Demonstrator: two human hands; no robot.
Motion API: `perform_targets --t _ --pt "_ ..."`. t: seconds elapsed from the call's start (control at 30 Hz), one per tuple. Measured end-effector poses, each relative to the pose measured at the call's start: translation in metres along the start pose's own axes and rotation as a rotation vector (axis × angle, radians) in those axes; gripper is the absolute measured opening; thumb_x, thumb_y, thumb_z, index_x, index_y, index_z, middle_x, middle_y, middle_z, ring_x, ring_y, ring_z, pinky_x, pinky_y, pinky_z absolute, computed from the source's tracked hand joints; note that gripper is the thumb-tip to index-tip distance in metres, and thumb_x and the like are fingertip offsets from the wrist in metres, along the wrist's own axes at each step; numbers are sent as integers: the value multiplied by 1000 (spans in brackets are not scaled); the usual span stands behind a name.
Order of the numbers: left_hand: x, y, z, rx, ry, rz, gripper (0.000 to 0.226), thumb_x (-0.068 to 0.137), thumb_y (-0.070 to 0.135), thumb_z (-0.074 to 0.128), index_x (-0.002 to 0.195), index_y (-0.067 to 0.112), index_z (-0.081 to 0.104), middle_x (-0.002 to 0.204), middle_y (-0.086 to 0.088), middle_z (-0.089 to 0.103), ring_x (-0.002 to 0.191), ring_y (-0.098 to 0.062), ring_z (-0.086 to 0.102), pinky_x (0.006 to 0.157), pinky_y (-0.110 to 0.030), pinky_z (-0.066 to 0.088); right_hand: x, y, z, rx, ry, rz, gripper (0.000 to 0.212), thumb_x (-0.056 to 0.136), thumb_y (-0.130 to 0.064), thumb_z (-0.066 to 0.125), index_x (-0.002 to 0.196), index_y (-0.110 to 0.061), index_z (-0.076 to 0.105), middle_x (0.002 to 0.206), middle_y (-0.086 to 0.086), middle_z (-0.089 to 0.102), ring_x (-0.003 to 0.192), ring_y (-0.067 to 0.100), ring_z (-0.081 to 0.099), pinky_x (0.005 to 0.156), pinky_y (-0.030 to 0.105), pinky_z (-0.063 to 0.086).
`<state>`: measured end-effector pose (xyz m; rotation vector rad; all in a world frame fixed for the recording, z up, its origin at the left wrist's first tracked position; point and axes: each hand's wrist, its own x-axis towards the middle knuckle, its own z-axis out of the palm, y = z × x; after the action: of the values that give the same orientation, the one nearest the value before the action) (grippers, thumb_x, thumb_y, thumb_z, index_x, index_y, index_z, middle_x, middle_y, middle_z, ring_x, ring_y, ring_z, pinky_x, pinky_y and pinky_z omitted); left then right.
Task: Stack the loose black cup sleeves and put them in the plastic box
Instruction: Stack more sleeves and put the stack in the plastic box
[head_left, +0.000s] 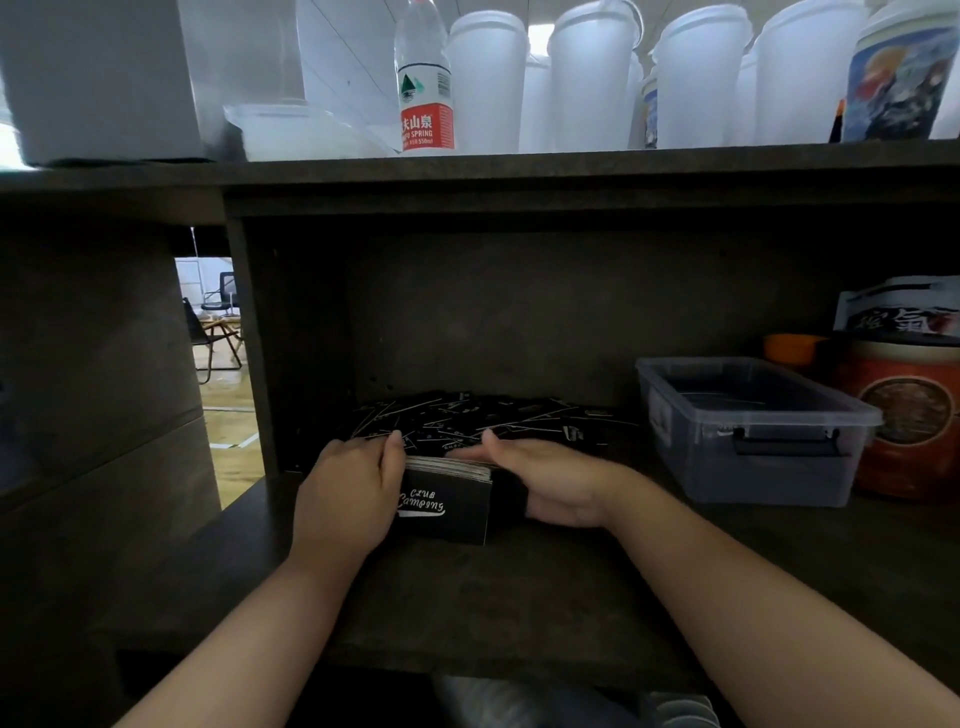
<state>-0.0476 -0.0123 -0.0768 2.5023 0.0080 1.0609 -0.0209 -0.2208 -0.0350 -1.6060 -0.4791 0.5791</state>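
I have both hands on a stack of black cup sleeves (447, 499) standing on edge on the desk (467, 597). My left hand (345, 499) presses its left face, fingers clenched over the top edge. My right hand (550, 486) lies flat against the right side, fingers extended, gripping nothing; the two-sided squeeze squares the edges. Loose sleeves (483, 423) lie scattered just beyond, toward the far wall. The plastic box (753, 441) stands open to the right, near enough for a short transfer, apparently with little inside.
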Motion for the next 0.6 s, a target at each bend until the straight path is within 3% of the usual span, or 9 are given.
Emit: perform_targets --t 0.1,0.2,0.3,0.4,0.47,0.53,0.6 --pt "-1 4 -3 55 3 -12 41 99 42 30 71 26 55 68 10 50 77 -13 52 62 -30 39 18 3 37 148 236 -59 42 100 -51 36 114 -25 66 120 5 66 110 21 62 99 40 49" --pt "-1 3 -2 83 7 -23 43 100 40 28 75 22 58 72 8 53 81 -12 51 64 -31 42 30 9 60 151 409 -113 36 101 -44 41 109 -21 67 109 6 68 100 21 66 88 37 54" --pt "0 0 1 96 -4 -42 46 100 41 25 80 21 61 75 7 55 86 -12 52 65 -31 45 31 10 60 292 417 -81 36 101 -41 41 110 -17 67 104 6 69 92 20 66 71 32 54" --pt "2 -2 1 96 -10 -20 43 100 40 26 80 23 60 75 9 54 87 -13 53 67 -33 47 33 1 41 512 320 -20 42 100 -44 40 107 -14 69 102 8 71 93 23 65 77 37 51" --pt "2 -2 1 78 -19 -10 41 100 39 26 75 26 56 73 10 53 86 -15 53 67 -35 47 43 -12 19 547 351 -95 35 101 -37 42 102 -13 68 94 6 70 84 18 62 75 33 50" --pt "3 -1 2 78 -26 -14 40 100 40 25 73 28 52 73 10 52 85 -14 51 67 -34 46 54 -26 -7 178 522 -234 19 99 -25 49 101 -15 65 91 3 67 77 12 60 69 24 48" --pt "4 1 3 96 -34 -12 40 100 40 24 76 27 53 74 10 52 86 -13 50 67 -33 45 65 -30 -33 -686 676 -323 24 96 -25 54 118 -18 60 110 2 64 99 15 59 82 27 48"
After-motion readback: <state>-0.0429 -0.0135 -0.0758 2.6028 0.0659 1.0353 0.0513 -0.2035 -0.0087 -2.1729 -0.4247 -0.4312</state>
